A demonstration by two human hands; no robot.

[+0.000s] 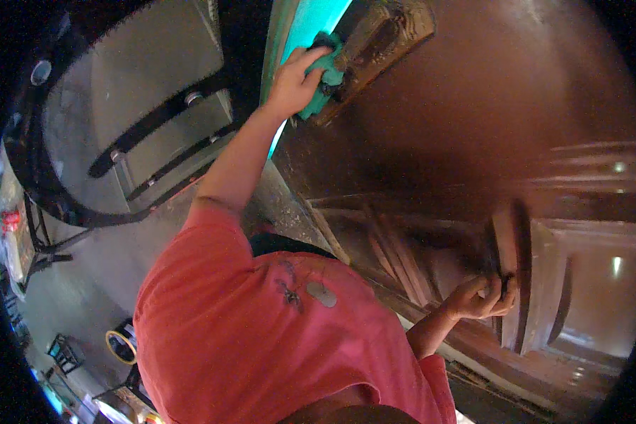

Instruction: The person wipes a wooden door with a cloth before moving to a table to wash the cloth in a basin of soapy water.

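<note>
My left hand (299, 79) reaches far forward and holds a crumpled green cloth (326, 79) with dark patches. The cloth lies against the end of a carved brown wooden moulding (387, 47), beside a bright turquoise-lit strip (310, 26). That moulding sits on a large glossy brown wooden surface (456, 111). My right hand (482, 298) is at the lower right, its fingers curled at the edge of a raised wooden moulding (509, 254). A small dark thing shows at the fingertips; whether they grip it is unclear.
A dark curved frame with bars (153, 127) stands at the left over a grey floor (74, 286). A table with red items (16, 228) and a small dark chair (63, 352) are further off. Panelled woodwork (599, 302) fills the lower right. A pale ledge (291, 212) runs along its foot.
</note>
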